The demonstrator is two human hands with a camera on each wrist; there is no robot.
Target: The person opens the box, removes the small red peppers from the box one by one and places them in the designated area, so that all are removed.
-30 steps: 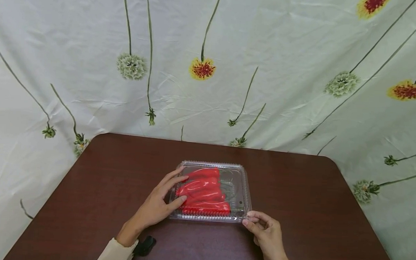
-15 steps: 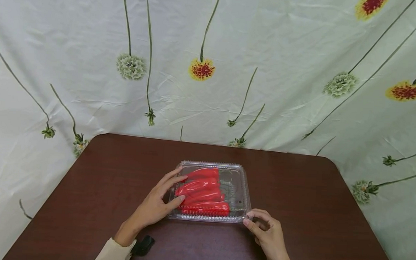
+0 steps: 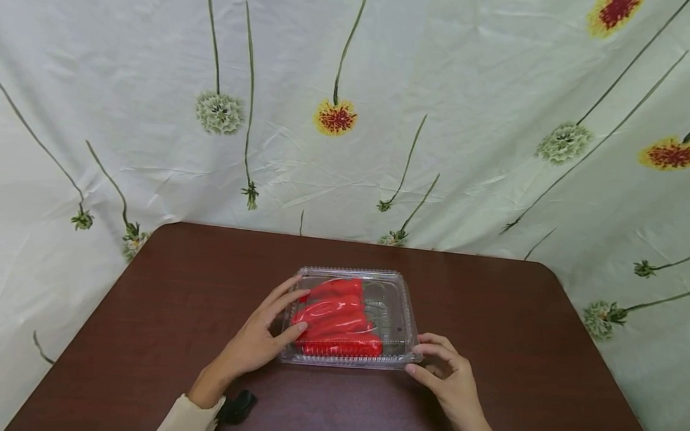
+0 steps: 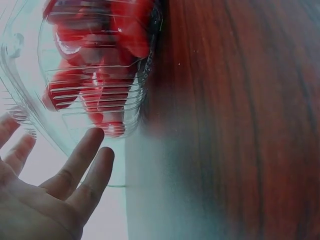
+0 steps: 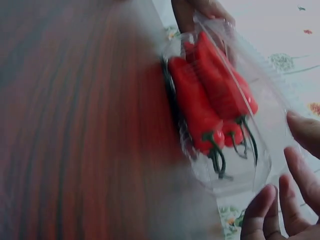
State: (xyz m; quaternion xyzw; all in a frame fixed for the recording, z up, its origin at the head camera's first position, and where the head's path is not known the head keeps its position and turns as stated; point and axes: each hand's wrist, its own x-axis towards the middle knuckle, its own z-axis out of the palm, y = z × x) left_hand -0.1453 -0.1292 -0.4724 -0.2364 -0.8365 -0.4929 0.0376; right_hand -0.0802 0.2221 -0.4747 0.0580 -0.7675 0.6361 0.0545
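A clear plastic clamshell box (image 3: 391,318) with a ridged rim lies on the table, its lid down. Several long red peppers (image 3: 336,310) lie inside, their green stems (image 5: 215,155) towards the right end. My left hand (image 3: 255,339) rests spread at the box's left end, fingers fairly straight and thumb at the near left part of the lid. Seen from the left wrist, that hand's fingertips (image 4: 95,137) are right at the ridged side wall. At the near right corner, my right hand (image 3: 450,378) has its thumb and fingers apart, fingertips close around the corner.
The dark reddish-brown table (image 3: 517,348) reaches out on all sides of the box. Behind it hangs a pale cloth (image 3: 475,87) printed with flowers. A small black object (image 3: 238,407) sits by the left sleeve (image 3: 189,419).
My right hand has let its pinch on the box's near right corner loosen; its fingers have spread and moved slightly right. The left hand and the box stay about where they were.
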